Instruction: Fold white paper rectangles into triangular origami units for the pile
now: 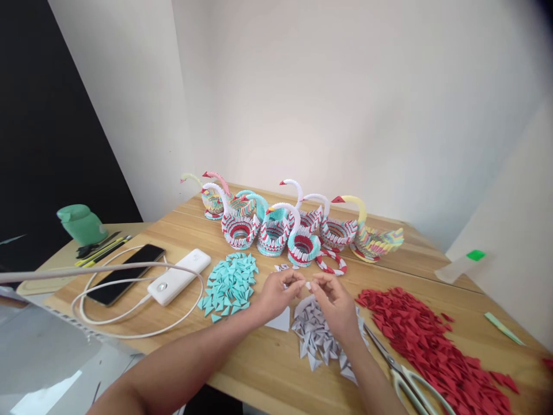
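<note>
The left hand (280,294) and the right hand (334,302) are pinching a small white piece (308,285) between them above the table (250,369). A grey pile (317,331) is lying below the right hand, a teal pile (232,283) left of the left hand, and a red pile (436,351) to the right. Scissors (392,364) are resting between the grey and red piles. Paper swans (274,235) are standing on the far side, with a red-and-white ring (341,267) lying beside them.
</note>
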The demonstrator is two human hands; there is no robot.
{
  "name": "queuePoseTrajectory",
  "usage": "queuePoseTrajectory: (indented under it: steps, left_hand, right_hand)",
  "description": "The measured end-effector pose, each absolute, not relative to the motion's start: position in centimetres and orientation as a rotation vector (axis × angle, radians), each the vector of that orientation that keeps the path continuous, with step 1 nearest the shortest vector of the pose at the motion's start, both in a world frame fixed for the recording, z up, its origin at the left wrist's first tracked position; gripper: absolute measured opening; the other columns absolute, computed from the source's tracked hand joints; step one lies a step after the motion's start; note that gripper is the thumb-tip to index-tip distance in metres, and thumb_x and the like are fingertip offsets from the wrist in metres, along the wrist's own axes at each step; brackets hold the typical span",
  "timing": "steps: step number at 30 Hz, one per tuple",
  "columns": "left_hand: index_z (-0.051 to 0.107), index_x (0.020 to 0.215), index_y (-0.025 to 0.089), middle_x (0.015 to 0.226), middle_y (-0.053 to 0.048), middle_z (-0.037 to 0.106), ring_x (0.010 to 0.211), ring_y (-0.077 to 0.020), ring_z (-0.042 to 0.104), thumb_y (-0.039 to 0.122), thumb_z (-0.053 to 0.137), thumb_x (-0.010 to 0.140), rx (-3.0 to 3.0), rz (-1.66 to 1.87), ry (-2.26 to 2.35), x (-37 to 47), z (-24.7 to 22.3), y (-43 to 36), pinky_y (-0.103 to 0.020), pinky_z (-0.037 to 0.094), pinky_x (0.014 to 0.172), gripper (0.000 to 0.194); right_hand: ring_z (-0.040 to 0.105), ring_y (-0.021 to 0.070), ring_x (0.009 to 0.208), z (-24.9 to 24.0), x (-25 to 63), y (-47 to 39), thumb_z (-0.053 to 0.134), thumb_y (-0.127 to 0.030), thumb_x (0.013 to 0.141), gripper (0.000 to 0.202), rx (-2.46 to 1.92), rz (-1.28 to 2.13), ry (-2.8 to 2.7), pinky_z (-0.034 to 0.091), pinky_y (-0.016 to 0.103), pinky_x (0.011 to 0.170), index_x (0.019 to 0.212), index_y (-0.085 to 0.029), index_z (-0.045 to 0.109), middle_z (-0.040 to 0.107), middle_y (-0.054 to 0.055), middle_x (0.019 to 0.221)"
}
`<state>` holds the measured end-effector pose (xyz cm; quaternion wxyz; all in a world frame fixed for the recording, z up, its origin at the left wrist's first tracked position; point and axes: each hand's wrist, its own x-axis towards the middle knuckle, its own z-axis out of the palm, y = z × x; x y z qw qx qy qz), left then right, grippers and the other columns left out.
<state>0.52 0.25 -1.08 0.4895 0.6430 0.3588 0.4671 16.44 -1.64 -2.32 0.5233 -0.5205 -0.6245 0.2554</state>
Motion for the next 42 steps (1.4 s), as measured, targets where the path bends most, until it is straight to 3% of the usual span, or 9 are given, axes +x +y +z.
queuePoseTrajectory:
  steps: [3,13,17,20,27,31,42]
  left_hand:
    - [0.067,0.084,0.015,0.061,0.000,0.062,0.058,-0.0137,0.055,0.027,0.060,0.080,1.597,1.132,0.874,0.6,-1.2,0.2,-0.023,0.041,0.059,0.014]
    - [0.073,0.079,0.020,0.076,-0.004,0.071,0.071,-0.0185,0.061,0.029,0.067,0.079,1.900,1.233,0.941,0.4,-1.5,0.2,-0.028,0.043,0.072,0.011]
    - [0.069,0.070,0.017,0.065,-0.003,0.068,0.062,-0.0159,0.058,0.035,0.064,0.078,1.620,1.185,0.882,0.4,-1.6,0.6,-0.026,0.044,0.063,0.020]
    - [0.062,0.062,0.015,0.055,-0.001,0.060,0.051,-0.0125,0.051,0.040,0.064,0.075,1.333,1.137,0.801,0.4,-1.5,0.9,-0.024,0.043,0.057,0.028]
    - [0.060,0.061,0.014,0.057,-0.001,0.059,0.055,-0.0120,0.050,0.040,0.063,0.076,1.295,1.119,0.761,0.1,-1.2,0.9,-0.024,0.041,0.059,0.031]
    - [0.060,0.060,0.014,0.057,0.000,0.058,0.056,-0.0125,0.050,0.037,0.063,0.077,1.393,1.114,0.794,0.2,-1.5,0.8,-0.024,0.040,0.059,0.029]
    - [0.064,0.073,0.013,0.068,-0.002,0.061,0.062,-0.0111,0.053,0.039,0.067,0.079,1.138,0.985,0.582,0.5,-2.8,1.0,-0.023,0.042,0.064,0.027]
  right_hand:
    - [0.060,0.0184,0.067,-2.2,16.6,-1.6,0.060,-0.041,0.080,0.029,-1.211,0.679,-1.444,0.050,0.027,0.061,0.096,-0.016,0.059,0.063,0.005,0.074]
    - [0.063,0.0199,0.068,-2.0,16.2,-1.7,0.061,-0.046,0.080,0.033,-1.147,0.910,-1.387,0.053,0.030,0.065,0.094,-0.018,0.057,0.065,0.005,0.075]
    - [0.063,0.0197,0.066,-2.0,16.4,-1.8,0.055,-0.048,0.084,0.033,-1.157,0.903,-1.434,0.052,0.030,0.063,0.097,-0.017,0.057,0.064,0.004,0.071]
    - [0.062,0.0190,0.066,-1.7,16.5,-2.0,0.052,-0.046,0.087,0.032,-1.175,0.806,-1.484,0.051,0.029,0.063,0.097,-0.016,0.059,0.064,0.005,0.074]
    - [0.063,0.0170,0.074,-0.9,16.2,-2.7,0.054,-0.033,0.087,0.018,-1.195,0.540,-1.661,0.049,0.027,0.072,0.094,-0.018,0.064,0.068,0.003,0.083]
    - [0.062,0.0160,0.072,-0.8,16.1,-2.9,0.055,-0.029,0.087,0.015,-1.203,0.463,-1.719,0.046,0.025,0.069,0.082,-0.018,0.063,0.067,0.002,0.078]
    - [0.054,0.0143,0.064,-1.2,15.9,-3.0,0.047,-0.022,0.090,0.018,-1.183,0.065,-1.842,0.041,0.025,0.063,0.076,-0.018,0.058,0.059,0.002,0.069]
